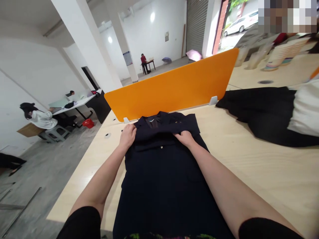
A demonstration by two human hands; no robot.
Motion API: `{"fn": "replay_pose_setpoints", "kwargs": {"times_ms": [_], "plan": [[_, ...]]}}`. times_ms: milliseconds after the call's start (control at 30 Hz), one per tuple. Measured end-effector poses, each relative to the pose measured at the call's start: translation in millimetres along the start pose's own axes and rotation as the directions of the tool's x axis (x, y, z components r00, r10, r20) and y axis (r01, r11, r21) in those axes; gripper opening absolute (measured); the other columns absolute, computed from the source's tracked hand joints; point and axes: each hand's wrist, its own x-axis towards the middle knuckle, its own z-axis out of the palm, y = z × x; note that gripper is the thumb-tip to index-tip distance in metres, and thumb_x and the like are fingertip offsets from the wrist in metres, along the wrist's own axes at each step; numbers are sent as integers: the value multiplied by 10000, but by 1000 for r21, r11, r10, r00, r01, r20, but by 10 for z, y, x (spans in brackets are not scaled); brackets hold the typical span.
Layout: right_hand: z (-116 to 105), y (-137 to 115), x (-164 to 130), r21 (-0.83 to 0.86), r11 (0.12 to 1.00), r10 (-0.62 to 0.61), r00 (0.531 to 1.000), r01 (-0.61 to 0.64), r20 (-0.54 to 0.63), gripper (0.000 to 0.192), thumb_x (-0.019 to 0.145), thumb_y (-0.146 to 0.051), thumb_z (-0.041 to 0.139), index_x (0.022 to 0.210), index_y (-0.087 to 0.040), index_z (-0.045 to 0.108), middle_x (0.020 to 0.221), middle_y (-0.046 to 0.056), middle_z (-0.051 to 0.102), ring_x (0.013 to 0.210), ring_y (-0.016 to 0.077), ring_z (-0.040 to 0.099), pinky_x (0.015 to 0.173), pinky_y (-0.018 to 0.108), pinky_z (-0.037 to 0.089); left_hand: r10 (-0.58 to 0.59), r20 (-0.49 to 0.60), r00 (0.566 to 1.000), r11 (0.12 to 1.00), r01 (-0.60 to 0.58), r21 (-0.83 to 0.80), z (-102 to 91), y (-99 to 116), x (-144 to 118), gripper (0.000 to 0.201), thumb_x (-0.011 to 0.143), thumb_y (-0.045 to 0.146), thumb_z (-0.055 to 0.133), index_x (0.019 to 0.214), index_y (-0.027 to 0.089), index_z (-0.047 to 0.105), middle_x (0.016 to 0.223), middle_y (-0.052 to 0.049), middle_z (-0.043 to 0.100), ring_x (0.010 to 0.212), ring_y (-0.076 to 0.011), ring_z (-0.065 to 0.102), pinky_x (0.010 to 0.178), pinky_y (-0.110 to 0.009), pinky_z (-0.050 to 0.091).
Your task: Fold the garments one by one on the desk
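Head | left hand point(128, 136) and right hand point(185, 137) pinching jacket point(161, 179) cloth | jacket flat on worktop point(264, 176), near screen point(171, 88) | step: seemingly folding upper layer | next move calls for even edges

A pink umbrella point(193, 55) shows beyond the orange divider point(169, 88), with a red bucket point(88, 123) on the floor point(59, 162).

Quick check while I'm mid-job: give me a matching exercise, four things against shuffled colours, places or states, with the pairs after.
1. jacket
2. divider
3. bucket
4. hands

A. red, on the floor
B. touching item 1
C. dark, lying on the table
D. orange, standing upright

Pairs: 1-C, 2-D, 3-A, 4-B
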Motion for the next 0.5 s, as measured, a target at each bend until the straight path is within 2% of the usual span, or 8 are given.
{"fn": "replay_pose_setpoints", "kwargs": {"times_ms": [67,133,233,333,400,500], "plan": [[-4,26,33,15,999,50,999,-50,-20,393,780,-353,547,1054,-117,700,1018,160,715,1025,346,645,875,404,511,-118,83,990,993,115,33,201,-236,-166,273,900,300,487,1138,225,597,1303,-95,573,1284,-237,442,1067,-420,369],[-14,31,37,97,995,43,998,-37,-56,420,731,-364,601,1063,-123,690,1013,152,715,1037,358,637,895,427,501,-179,119,977,984,178,22,347,-475,-327,313,869,300,527,1171,241,585,1323,-82,568,1284,-233,454,1058,-419,385],[-54,-11,0,389,921,25,995,14,-97,561,695,-442,654,1157,-125,631,1075,140,698,1061,333,627,933,437,486,-245,61,968,969,246,-13,462,-704,-510,376,876,316,509,1238,220,535,1326,-89,560,1247,-211,497,1034,-369,417],[-113,-55,-33,660,747,23,990,77,-142,632,737,-526,619,1247,-158,553,1205,122,644,1112,280,600,935,403,495,-345,-76,935,938,343,-43,479,-771,-624,419,920,339,409,1295,159,453,1303,-145,533,1229,-225,508,997,-363,446],[-140,-47,-24,746,663,100,981,59,-167,660,748,-554,601,1302,-214,489,1288,101,586,1116,255,598,886,380,526,-372,-142,917,928,367,-58,465,-761,-678,393,909,324,410,1264,161,450,1247,-147,538,1207,-235,515,982,-374,455],[-129,33,20,805,593,270,946,-16,-180,722,739,-586,596,1354,-259,402,1284,87,563,1022,231,635,761,353,566,-305,-122,945,952,301,-46,450,-710,-721,322,837,295,526,1145,205,495,1158,-105,553,1138,-234,547,959,-365,467]]}}
